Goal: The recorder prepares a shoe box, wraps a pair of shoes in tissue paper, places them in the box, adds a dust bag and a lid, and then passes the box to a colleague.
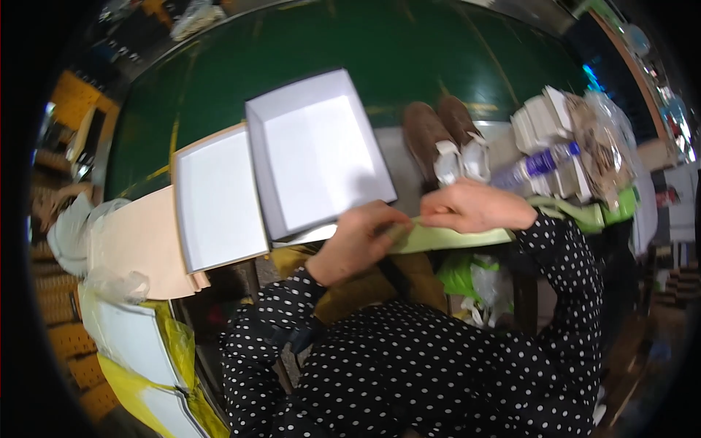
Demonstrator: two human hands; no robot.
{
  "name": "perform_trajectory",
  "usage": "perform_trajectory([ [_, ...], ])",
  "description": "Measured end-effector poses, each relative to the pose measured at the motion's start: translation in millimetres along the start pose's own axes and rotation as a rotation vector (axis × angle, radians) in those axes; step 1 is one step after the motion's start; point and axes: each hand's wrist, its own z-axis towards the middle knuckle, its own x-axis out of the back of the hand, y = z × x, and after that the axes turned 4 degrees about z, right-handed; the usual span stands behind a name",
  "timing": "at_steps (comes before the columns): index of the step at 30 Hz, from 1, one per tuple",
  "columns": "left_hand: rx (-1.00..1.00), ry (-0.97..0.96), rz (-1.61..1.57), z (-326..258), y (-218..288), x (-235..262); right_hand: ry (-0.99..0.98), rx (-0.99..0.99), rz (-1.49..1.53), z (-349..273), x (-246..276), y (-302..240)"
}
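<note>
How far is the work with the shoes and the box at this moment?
Done: the white box lies open, its lid beside it, both empty. The brown shoes stand together with paper stuffed inside. In hand: the left hand and right hand both hold a pale green sheet. Left: the shoes are not yet in the box.

Our two hands close together

Our left hand pinches shut at six o'clock; our right hand, at three o'clock, lies flat, fingers curled.
</note>
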Motion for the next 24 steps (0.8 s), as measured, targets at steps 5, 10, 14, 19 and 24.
perform_trajectory([
  [5,-0.561,0.225,0.291,-3,20,4,-0.14,-0.048,0.553,3,-19,42],
  [10,-0.479,0.576,0.214,-27,36,22,-0.117,-0.162,0.584,14,-45,58],
  [14,0.116,0.794,-0.116,-56,27,94,-0.032,-0.046,-0.294,4,-63,62],
  [19,0.686,1.128,-0.321,-108,-116,162,0.377,-0.007,-0.033,25,-47,6],
  [24,0.935,1.038,-0.308,-125,-190,189,0.823,0.042,0.286,78,-46,19],
])
